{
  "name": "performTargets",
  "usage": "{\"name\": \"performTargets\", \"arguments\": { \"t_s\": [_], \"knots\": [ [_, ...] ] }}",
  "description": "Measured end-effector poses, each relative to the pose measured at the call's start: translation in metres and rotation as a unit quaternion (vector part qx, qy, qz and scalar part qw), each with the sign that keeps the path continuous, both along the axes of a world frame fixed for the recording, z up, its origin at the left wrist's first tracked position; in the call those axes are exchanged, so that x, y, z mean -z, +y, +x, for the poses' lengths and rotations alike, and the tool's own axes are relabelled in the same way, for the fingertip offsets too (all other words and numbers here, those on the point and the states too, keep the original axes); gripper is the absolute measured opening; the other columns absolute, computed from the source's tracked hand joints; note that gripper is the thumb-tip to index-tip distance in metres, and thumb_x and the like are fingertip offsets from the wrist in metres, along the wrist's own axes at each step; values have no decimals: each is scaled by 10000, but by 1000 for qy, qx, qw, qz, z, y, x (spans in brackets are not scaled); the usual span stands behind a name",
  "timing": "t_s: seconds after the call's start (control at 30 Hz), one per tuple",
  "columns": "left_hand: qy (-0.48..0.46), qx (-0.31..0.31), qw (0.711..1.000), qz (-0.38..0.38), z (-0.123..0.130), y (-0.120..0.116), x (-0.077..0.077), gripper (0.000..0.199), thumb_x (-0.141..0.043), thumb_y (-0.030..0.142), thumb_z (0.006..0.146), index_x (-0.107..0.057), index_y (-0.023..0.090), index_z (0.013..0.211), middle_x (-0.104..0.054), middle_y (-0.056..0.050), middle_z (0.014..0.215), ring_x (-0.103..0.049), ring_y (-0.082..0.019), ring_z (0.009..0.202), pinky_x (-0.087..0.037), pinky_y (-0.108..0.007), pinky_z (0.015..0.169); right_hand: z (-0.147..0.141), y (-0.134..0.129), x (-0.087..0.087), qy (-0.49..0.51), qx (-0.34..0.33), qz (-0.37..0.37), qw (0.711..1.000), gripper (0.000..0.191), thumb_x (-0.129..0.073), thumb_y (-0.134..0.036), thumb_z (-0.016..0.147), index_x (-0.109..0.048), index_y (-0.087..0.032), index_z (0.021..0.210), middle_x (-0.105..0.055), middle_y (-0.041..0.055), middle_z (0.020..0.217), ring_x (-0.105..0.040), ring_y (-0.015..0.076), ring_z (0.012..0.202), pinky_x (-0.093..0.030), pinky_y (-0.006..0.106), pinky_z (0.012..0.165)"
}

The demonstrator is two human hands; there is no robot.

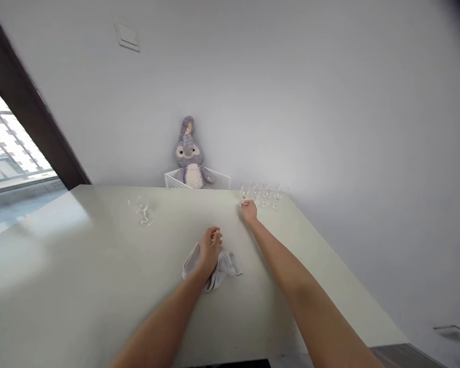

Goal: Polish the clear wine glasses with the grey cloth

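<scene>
My right hand (249, 211) reaches to the far right part of the table, its fingers closed at the lower part of a clear stemmed glass (244, 191). The fingers hide part of that glass's foot. Beside it, to the right, several similar stemmed glasses (266, 194) stand close together near the table's back edge. My left hand (210, 245) is over a crumpled grey cloth (226, 265) at the middle of the table. Its fingers are curled in, with nothing visible in them. The cloth lies under the hand and wrist.
More clear stemmed glassware (144, 212) stands on the left part of the pale table (99, 286). Behind the back edge, a grey plush toy (189, 158) sits in a white perforated basket (220, 179). A wall (329, 128) runs along the back and right.
</scene>
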State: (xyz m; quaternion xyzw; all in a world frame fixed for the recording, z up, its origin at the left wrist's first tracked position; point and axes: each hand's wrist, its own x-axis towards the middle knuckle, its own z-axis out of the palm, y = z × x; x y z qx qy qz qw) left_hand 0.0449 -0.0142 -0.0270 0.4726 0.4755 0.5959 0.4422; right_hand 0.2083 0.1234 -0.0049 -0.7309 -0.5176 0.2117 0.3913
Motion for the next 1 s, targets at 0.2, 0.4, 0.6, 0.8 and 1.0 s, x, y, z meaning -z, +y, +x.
{"name": "performTargets", "arguments": {
  "t_s": [0.2, 0.4, 0.6, 0.8, 1.0],
  "knots": [
    [-107, -88, 989, 57, -12, 4, -14, 186, -470, 347, 781, -502, 207, 899, -533, -33, 880, -540, -120, 739, -462, -263, 660, -37, -72, -6, 2, -201, -19, 979, 217, -445, -291, 764, -609, -171, 688, -604, 12, 624, -500, 104, 502, -358, 229, 539],
    [-211, -313, 923, 69, -61, 21, -27, 261, -495, 240, 739, -407, 221, 984, -476, 19, 805, -511, -68, 663, -444, -230, 674, -80, -138, 3, -87, -332, -11, 939, 225, -662, -368, 617, -615, -213, 773, -593, 21, 771, -507, 145, 692, -321, 246, 606],
    [-320, -367, 874, -6, -123, 37, -36, 333, -391, 287, 797, -252, 292, 1099, -484, 2, 893, -548, -69, 725, -462, -228, 684, -87, -154, 9, -114, -369, -31, 922, 128, -643, -280, 630, -566, -197, 688, -552, 1, 714, -471, 137, 672, -287, 246, 593],
    [-436, -234, 867, -64, -167, 61, -57, 425, -114, 486, 851, -210, 243, 1185, -519, -112, 923, -604, -178, 800, -507, -356, 640, -60, -142, 9, 257, -372, -78, 889, 178, -598, -325, 672, -510, -179, 722, -528, -29, 642, -450, 102, 549, -325, 221, 508],
    [-565, -141, 812, -33, -190, 74, -60, 409, -197, 558, 833, -266, 253, 1096, -468, -138, 1075, -583, -200, 926, -532, -353, 616, -50, -140, 4, 523, -344, -84, 775, 451, -734, -240, 549, -528, -180, 947, -618, 16, 812, -578, 149, 695, -446, 280, 658]
  ]
}}
